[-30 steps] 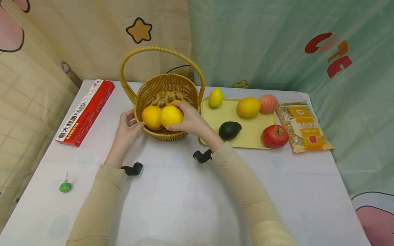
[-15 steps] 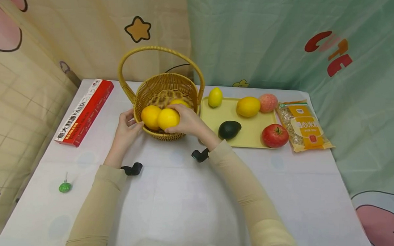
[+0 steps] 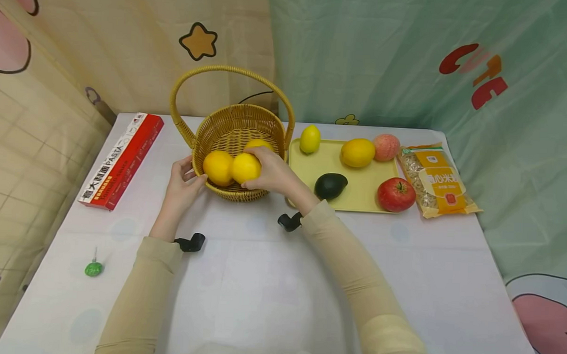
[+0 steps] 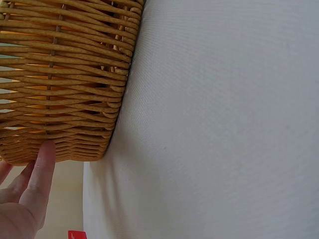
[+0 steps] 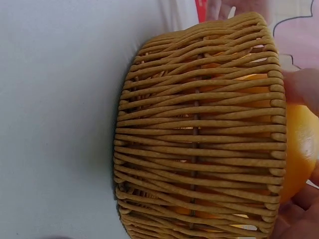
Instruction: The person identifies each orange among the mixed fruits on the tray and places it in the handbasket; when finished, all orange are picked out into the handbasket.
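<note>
A woven wicker basket [image 3: 238,128] with a tall arched handle stands at the table's back, left of centre. My right hand [image 3: 276,171] holds a round orange [image 3: 246,168] at the basket's front rim, thumb at its near side. Another orange [image 3: 218,168] lies inside, right beside it. Behind them a third yellow fruit [image 3: 259,144] shows, partly hidden by the right hand. My left hand [image 3: 180,189] rests against the basket's left side; in the left wrist view its extended fingers [image 4: 44,167] touch the weave. In the right wrist view the held orange [image 5: 300,149] bulges past the rim.
Right of the basket, a yellow tray [image 3: 368,177] carries two lemons, an avocado [image 3: 330,186], a peach [image 3: 386,148] and a red fruit [image 3: 396,195]. A grain bag [image 3: 437,181] overlaps its right side. A pasta box [image 3: 124,161] and green lollipop [image 3: 94,269] lie left.
My right hand shifted the held orange slightly left and toward the front, then back right. The third yellow fruit shows more than a second ago. The left hand stays at the basket's side.
</note>
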Demonstrator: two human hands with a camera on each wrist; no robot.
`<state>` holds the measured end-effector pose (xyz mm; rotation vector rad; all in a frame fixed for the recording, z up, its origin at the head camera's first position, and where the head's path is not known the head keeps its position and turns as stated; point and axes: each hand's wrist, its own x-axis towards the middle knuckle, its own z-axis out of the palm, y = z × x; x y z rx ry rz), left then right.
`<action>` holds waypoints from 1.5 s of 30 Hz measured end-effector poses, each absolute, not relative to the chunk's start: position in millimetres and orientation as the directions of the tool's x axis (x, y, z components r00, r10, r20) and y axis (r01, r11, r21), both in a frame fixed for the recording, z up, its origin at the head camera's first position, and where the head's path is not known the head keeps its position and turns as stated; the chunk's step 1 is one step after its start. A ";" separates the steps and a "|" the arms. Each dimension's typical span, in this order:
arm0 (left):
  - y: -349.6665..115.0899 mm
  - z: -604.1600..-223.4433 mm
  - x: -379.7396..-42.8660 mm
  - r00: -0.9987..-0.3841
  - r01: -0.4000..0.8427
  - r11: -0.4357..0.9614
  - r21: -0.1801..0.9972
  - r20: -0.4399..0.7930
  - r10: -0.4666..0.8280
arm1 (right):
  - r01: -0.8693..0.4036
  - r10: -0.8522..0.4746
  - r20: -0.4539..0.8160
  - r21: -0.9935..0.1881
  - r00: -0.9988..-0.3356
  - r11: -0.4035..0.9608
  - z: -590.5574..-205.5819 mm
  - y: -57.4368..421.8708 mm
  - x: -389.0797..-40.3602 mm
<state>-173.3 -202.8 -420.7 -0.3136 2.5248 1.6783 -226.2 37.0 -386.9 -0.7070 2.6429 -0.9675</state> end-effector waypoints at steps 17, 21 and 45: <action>-200.9 -417.0 -173.4 -0.971 -0.235 0.362 0.902 -0.201 -0.130 | -0.404 -0.515 -0.107 -0.495 -0.850 0.769 -391.8 39.7 -237.1; -201.4 -417.6 -173.3 -0.968 -0.245 0.361 0.900 -0.209 -0.135 | -0.388 -0.503 -0.141 -0.474 -0.853 0.790 -391.3 38.6 -237.9; -203.2 -419.6 -172.9 -0.970 -0.239 0.372 0.897 -0.207 -0.124 | -0.373 -0.522 -0.005 -0.693 -0.853 0.617 -371.6 78.8 -223.0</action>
